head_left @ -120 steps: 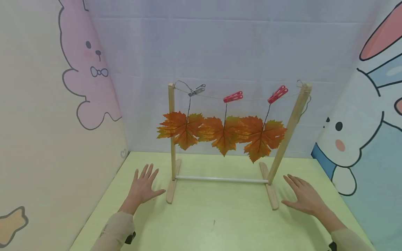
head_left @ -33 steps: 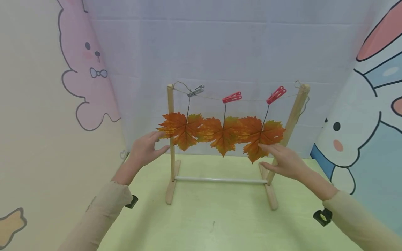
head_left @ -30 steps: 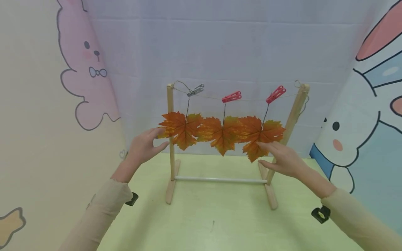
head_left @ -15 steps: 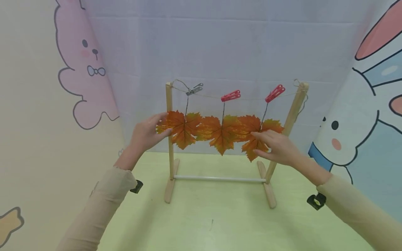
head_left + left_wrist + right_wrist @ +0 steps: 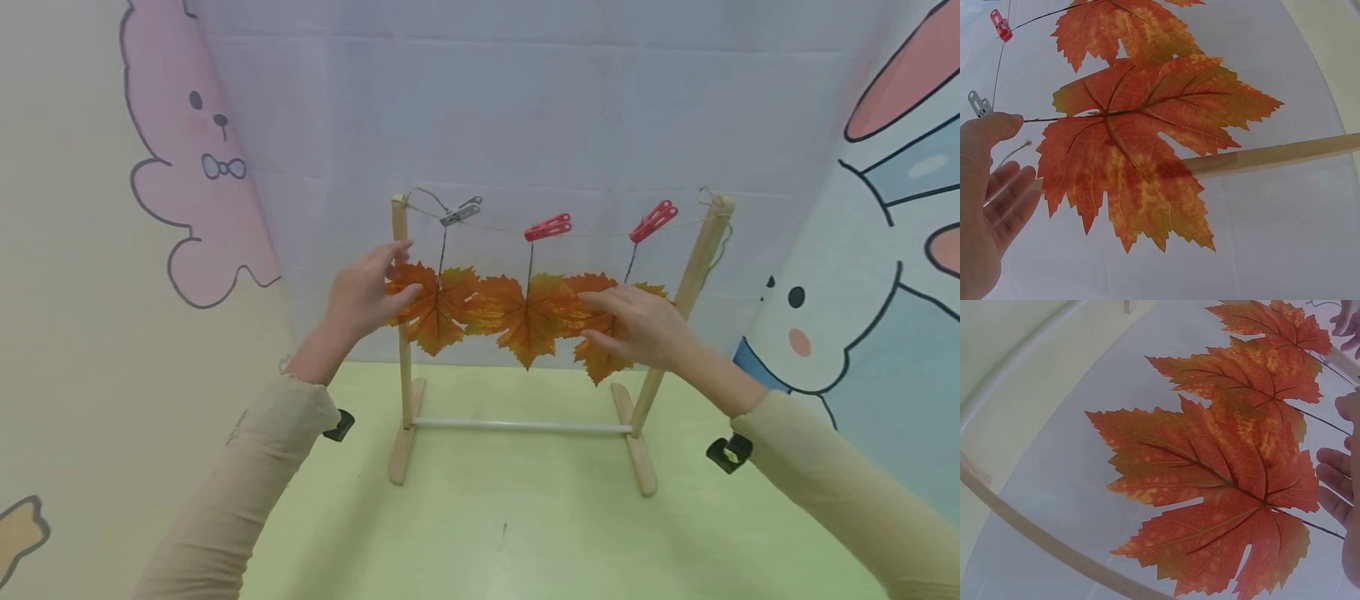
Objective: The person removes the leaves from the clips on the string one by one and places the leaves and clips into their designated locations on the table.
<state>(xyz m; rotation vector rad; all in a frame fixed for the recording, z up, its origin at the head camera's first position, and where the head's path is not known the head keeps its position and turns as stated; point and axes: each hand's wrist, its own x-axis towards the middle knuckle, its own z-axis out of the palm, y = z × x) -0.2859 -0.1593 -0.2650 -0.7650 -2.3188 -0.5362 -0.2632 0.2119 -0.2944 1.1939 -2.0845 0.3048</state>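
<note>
Three orange artificial maple leaves hang by dark stems from a string: the left leaf (image 5: pixel 435 312), the middle leaf (image 5: pixel 527 325) and the right leaf (image 5: pixel 597 360). A grey clothespin (image 5: pixel 460 212) clips the left stem; a middle red clothespin (image 5: pixel 548 227) and a right red clothespin (image 5: pixel 653 222) clip the others. My left hand (image 5: pixel 365 290) is at the left post beside the left leaf, fingers spread and holding nothing. In the left wrist view its thumb overlaps the stem just below the grey clothespin (image 5: pixel 980 104). My right hand (image 5: pixel 647 323), fingers relaxed, overlaps the right leaf and holds nothing.
The string runs between a left wooden post (image 5: pixel 406 375) and a right wooden post (image 5: pixel 701 254). A white rod (image 5: pixel 517 426) joins them low down, above wooden feet (image 5: pixel 639 462). The stand is on a pale yellow-green table (image 5: pixel 450 533), with a white cloth (image 5: pixel 570 108) behind.
Both hands have risen from beside the stand's feet to leaf height. In the last second they moved further up, the left toward the grey clothespin, the right across the right leaf.
</note>
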